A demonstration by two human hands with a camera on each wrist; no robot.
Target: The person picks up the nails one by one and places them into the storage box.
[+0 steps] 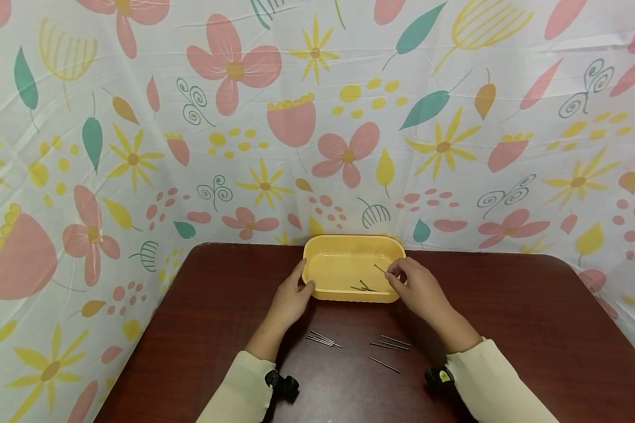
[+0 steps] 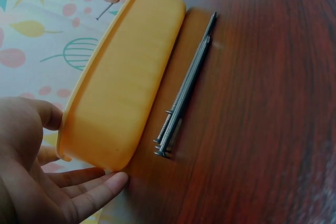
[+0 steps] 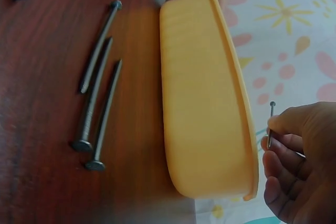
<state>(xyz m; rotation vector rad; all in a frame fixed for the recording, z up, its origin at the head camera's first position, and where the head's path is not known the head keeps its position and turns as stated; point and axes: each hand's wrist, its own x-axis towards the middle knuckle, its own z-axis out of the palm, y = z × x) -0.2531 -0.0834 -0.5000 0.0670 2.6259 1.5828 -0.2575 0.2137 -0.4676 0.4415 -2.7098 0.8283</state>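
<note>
A yellow plastic tray [image 1: 349,294] stands at the back of the table. My left hand [image 1: 291,298] holds its left end, thumb near the front corner and fingers along the side. Over the tray's right side, my right hand [image 1: 415,289] pinches a nail [image 3: 272,109] between thumb and fingertips, the nail's head sticking out. Several dark nails [image 1: 363,286] lie on the tray floor. In front of the tray, a bunch of nails [image 2: 185,87] rests on the left, while three nails [image 3: 94,103] lie on the right, with a single nail [image 1: 384,365] nearer me.
The dark red-brown wooden table [image 1: 518,329] reaches back to a floral cloth [image 1: 317,117] hanging behind it and along the left. Each wrist wears a black strap with a small device, the left device [image 1: 282,386] and the right device [image 1: 438,377].
</note>
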